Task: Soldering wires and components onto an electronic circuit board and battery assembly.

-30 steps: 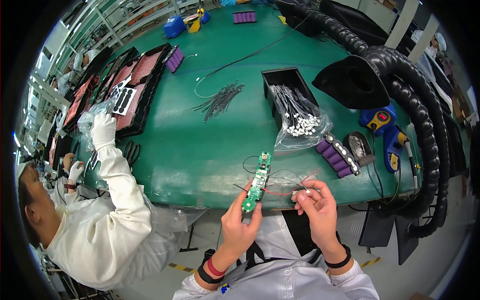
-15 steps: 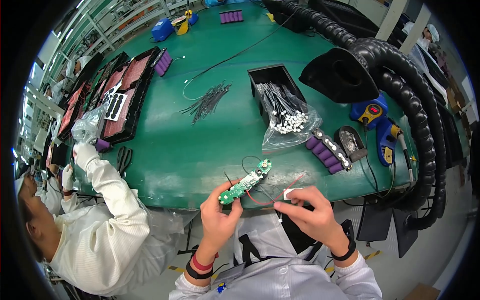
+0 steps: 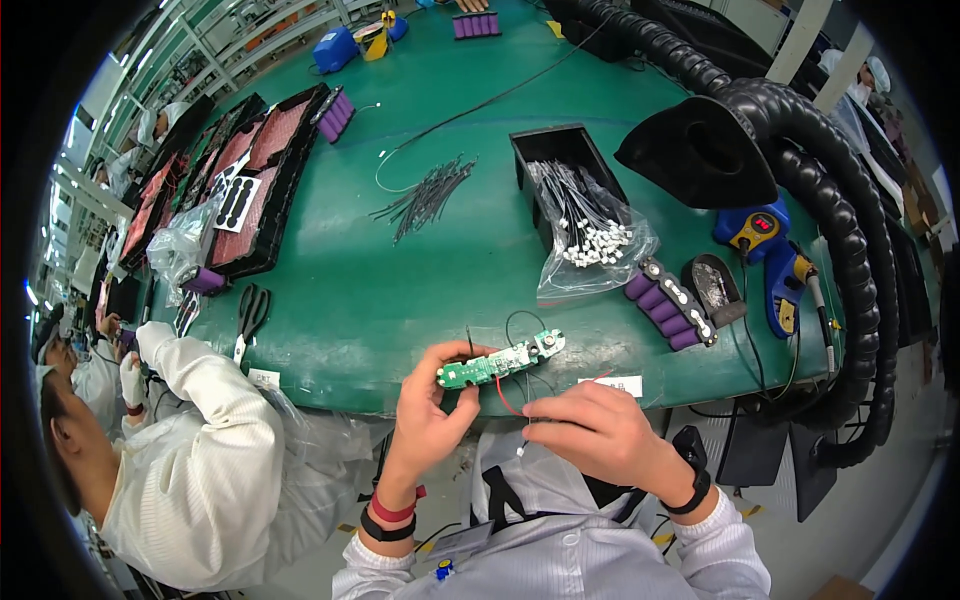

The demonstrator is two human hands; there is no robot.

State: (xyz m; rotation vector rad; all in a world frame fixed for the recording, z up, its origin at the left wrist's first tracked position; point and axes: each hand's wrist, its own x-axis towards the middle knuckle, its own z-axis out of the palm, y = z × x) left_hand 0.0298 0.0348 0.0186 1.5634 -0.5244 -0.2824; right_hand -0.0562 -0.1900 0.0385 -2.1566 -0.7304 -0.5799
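Note:
My left hand [image 3: 436, 410] grips a narrow green circuit board [image 3: 490, 367] by its left end, over the front edge of the bench. A red wire [image 3: 506, 398] and dark thin wires run from the board. My right hand [image 3: 590, 428] pinches these wires just below and right of the board. A small white connector [image 3: 520, 452] dangles beneath its fingertips. Which wires lie between those fingers is partly hidden. Behind my right hand, a white label [image 3: 622, 385] lies at the bench edge.
On the green bench [image 3: 400, 300] stand a black bin [image 3: 567, 165] of white-tipped cables, a purple battery pack [image 3: 672, 308] and a blue soldering station [image 3: 750, 228]. A black fume hose [image 3: 820, 180] arches at right. Scissors [image 3: 252, 318] and a co-worker [image 3: 200, 440] are at left.
The board has turned closer to level. My right hand has drawn in toward it and now pinches the wires. The co-worker's arm has pulled back from the purple pack at left.

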